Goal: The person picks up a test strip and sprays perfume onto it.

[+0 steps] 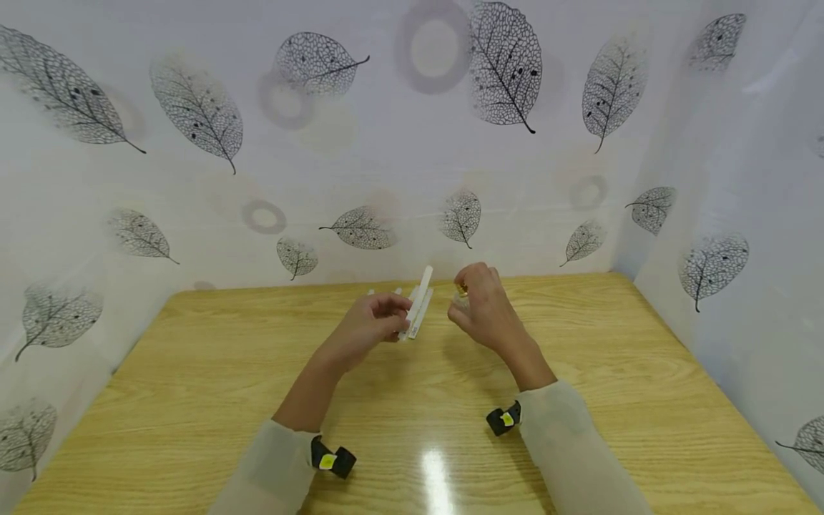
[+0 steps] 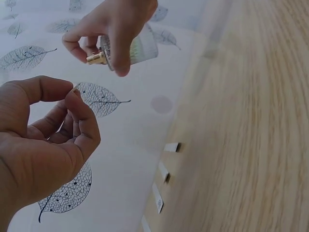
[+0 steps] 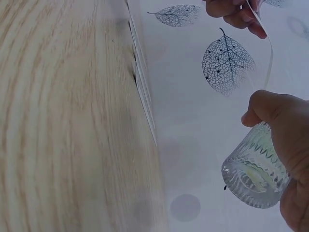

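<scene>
My left hand (image 1: 368,323) pinches a thin white paper strip (image 1: 420,290) between thumb and fingertips, its far end tilted up. In the left wrist view the strip itself is mostly hidden behind the fingertips. Across from it, my right hand (image 1: 486,306) grips a clear ribbed glass perfume bottle (image 3: 253,169) with pale liquid inside. The gold spray nozzle (image 2: 96,58) points toward the left hand's side. The bottle is held up off the table, a short gap away from the strip. One finger bends over near the nozzle.
Several more white strips (image 2: 158,198) lie spread on the wooden table (image 1: 225,372) near its back edge, below and behind the left hand. A pale curtain with leaf prints (image 1: 386,157) hangs behind the table and along its sides.
</scene>
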`<state>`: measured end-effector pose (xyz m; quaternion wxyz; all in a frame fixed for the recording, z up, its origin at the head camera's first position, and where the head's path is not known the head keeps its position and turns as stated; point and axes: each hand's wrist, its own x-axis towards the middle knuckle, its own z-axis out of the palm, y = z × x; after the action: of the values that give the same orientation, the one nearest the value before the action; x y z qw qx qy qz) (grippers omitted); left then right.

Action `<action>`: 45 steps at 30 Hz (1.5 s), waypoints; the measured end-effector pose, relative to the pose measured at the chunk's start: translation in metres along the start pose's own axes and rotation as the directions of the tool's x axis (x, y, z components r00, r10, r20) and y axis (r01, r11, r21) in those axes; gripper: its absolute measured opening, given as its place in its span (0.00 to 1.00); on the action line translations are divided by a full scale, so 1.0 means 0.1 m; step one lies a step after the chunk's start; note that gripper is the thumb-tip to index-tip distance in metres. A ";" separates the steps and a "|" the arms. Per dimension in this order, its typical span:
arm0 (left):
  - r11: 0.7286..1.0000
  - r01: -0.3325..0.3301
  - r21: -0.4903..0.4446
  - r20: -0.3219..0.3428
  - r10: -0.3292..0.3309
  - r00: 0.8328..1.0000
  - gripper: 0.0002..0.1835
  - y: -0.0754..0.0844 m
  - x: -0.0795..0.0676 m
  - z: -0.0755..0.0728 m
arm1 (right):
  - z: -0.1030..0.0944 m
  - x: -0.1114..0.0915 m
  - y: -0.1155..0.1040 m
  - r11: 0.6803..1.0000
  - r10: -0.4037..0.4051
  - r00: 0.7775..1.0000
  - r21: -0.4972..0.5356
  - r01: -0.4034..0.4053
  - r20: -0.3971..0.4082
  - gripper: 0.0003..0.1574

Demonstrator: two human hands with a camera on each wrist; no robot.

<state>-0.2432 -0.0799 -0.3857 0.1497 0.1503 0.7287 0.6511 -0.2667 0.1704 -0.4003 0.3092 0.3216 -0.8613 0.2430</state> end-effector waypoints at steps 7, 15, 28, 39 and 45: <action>1.000 0.018 -0.006 -0.053 -0.019 0.998 0.18 0.02 -0.03 -0.13 | 0.03 0.01 0.00 0.999 -0.031 1.000 -0.008 0.031 0.001 0.25; 1.000 0.016 0.015 -0.122 -0.014 0.992 0.18 -0.04 -0.01 -0.36 | 0.05 -0.02 0.03 0.996 0.087 0.994 0.020 -0.088 0.065 0.29; 0.986 0.125 0.112 -0.265 -0.091 0.960 0.18 -0.26 -0.06 -0.84 | 0.08 -0.10 0.10 0.924 0.328 0.917 0.125 -0.362 0.226 0.33; 0.944 0.251 0.215 -0.283 -0.185 0.941 0.19 -0.38 -0.11 -1.01 | 0.12 -0.15 0.15 0.894 0.374 0.891 0.158 -0.420 0.257 0.34; 0.920 0.285 0.269 -0.293 -0.204 0.934 0.20 -0.43 -0.14 -1.05 | 0.14 -0.17 0.17 0.882 0.384 0.882 0.175 -0.438 0.273 0.33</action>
<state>-0.2749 -0.1850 -0.4168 0.1086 -0.0078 0.8474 0.5196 -0.2735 0.1800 -0.4252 0.1085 0.1903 -0.9057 0.3629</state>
